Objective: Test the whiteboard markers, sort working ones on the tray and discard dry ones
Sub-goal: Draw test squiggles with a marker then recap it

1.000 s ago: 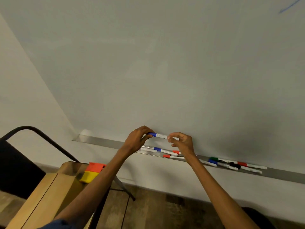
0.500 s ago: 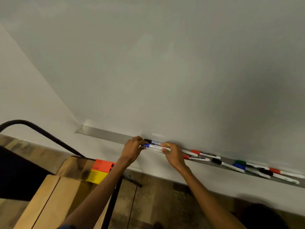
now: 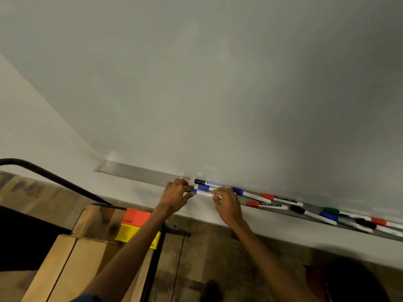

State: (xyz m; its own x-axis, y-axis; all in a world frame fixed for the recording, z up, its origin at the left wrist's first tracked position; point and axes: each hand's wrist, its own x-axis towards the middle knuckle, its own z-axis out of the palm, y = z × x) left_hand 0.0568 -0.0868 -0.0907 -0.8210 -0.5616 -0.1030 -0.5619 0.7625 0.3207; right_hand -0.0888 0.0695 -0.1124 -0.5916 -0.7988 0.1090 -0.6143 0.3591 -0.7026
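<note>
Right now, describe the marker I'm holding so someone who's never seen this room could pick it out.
Follow the metal tray under the whiteboard to the leftmost cluster of three markers. Yours is the front blue-capped marker, pinched by the left hand and right hand. The black-capped marker and the other blue marker lie behind it, nearer the board.

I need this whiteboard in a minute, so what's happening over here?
A person holds a blue-capped marker in both hands at the front edge of the metal tray under the whiteboard. The left hand pinches its cap end, the right hand its white barrel. A black-capped marker and another blue one lie just behind it; more markers in red, black, green and blue lie further right on the tray.
</note>
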